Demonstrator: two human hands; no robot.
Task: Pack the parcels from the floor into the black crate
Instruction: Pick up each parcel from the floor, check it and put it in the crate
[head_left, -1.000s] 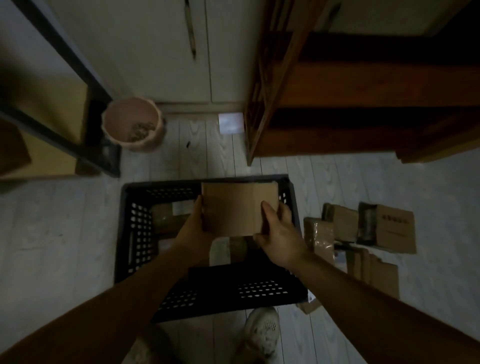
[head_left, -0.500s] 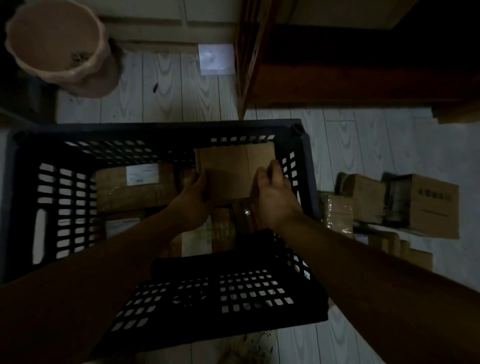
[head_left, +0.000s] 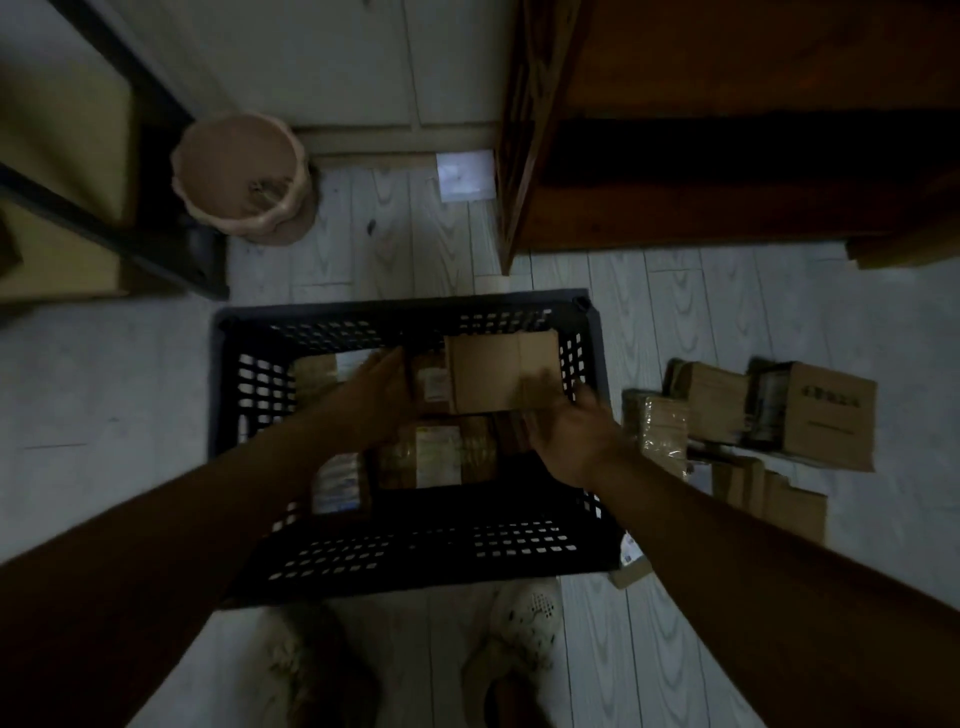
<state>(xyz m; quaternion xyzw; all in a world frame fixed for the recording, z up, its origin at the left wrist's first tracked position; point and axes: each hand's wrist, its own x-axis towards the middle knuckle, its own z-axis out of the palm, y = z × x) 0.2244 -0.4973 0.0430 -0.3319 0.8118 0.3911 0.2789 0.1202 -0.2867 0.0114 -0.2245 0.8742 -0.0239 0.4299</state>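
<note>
The black crate (head_left: 426, 551) stands on the floor in front of me. A plain brown parcel (head_left: 488, 371) lies in its far right corner, on top of other taped parcels (head_left: 436, 457). My left hand (head_left: 374, 395) hovers over the crate just left of that parcel, fingers extended and holding nothing. My right hand (head_left: 571, 436) is blurred at the parcel's near right corner with loose fingers; I cannot tell whether it touches the parcel. Several cardboard parcels (head_left: 826, 415) lie on the floor right of the crate.
A pink bin (head_left: 239, 176) stands at the back left beside a dark-framed shelf (head_left: 104, 218). Dark wooden furniture (head_left: 727, 171) fills the back right. A white sheet (head_left: 465, 174) lies by the wall. My shoes (head_left: 524, 634) are just behind the crate.
The brown parcel went down into the crate's far right corner. Both hands have let go of it and drawn back, the right one still moving. The camera has risen.
</note>
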